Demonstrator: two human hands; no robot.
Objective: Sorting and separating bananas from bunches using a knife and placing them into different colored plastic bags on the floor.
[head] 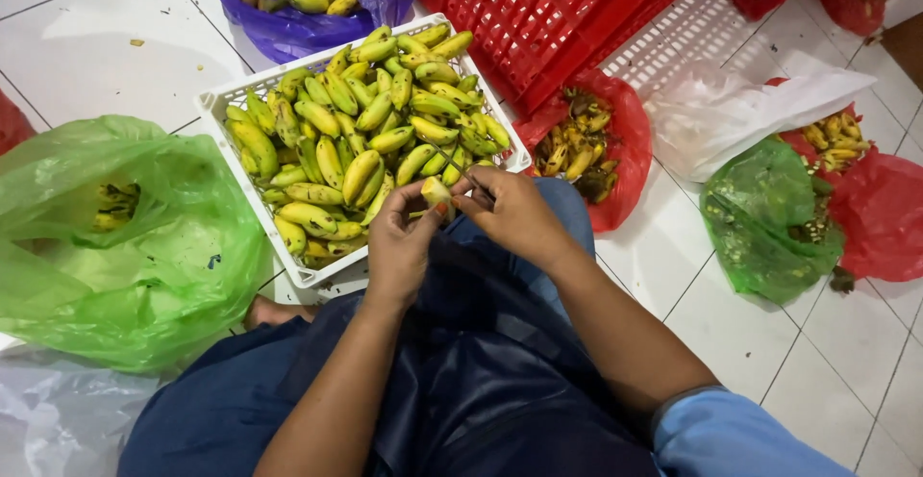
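A small banana is pinched in the left hand over the person's lap; the right hand, fingers pressed together, touches its tip. Just beyond lies a white crate of green-yellow bananas on the tiled floor, a green bag beside its left edge.

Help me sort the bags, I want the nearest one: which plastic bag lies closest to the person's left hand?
The big green bag on the left, beside the white crate, is closest to the left hand; the others lie farther off.
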